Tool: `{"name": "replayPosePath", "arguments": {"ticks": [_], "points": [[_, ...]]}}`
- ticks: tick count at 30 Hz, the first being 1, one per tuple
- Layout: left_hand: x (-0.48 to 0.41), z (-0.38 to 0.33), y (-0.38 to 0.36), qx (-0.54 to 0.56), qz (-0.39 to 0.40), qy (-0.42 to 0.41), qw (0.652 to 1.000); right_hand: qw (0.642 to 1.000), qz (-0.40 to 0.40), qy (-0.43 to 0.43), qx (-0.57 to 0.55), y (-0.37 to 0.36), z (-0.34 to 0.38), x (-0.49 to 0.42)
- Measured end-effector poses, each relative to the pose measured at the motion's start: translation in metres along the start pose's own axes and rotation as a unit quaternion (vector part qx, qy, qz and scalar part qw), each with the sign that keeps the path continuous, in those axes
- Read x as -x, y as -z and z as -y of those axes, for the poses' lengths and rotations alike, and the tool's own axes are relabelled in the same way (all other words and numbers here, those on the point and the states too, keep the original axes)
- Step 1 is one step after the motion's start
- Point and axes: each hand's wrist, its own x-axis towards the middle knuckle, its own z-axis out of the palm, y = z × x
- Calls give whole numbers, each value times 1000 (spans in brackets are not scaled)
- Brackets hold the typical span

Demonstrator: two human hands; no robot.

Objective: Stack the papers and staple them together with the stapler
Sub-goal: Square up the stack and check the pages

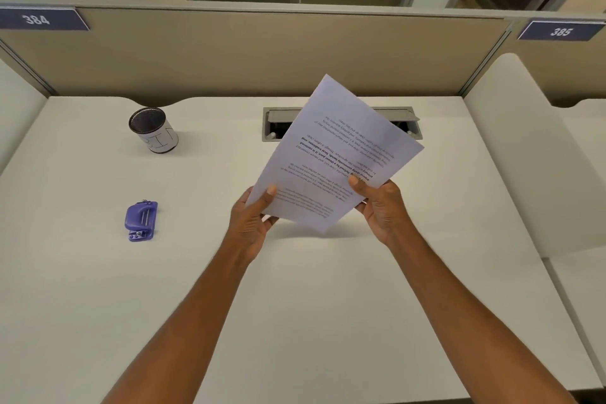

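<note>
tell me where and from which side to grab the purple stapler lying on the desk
Probably from above with the left hand, which is nearer but now holds the papers. The stapler lies flat on the desk, long axis running away from the person, sides clear. Pinch across its narrow width near the middle.

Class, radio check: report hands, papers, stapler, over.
Left hand and right hand both grip the papers, lifted off the desk. Stapler untouched, lying left. Nothing between, over.
</note>
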Motion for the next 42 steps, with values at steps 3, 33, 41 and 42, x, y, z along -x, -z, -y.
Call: {"name": "replayPosePath", "arguments": {"ticks": [3, 33, 41, 42], "points": [[-4, -17, 10, -127, 22, -24, 991, 998, -10, 3, 69, 2, 9, 1], [-3, -18, -25, -174, 40, -97, 979, 976, 21, 6, 216, 12, -5, 3], [-3, -41, -32, -39, 53, -96, 993, 996, -26, -7, 84, 27, -15, 13], [-4, -39, -33, -26, 53, -93, 994, 998, -26, -9, 51, 22, -17, 14]]}}
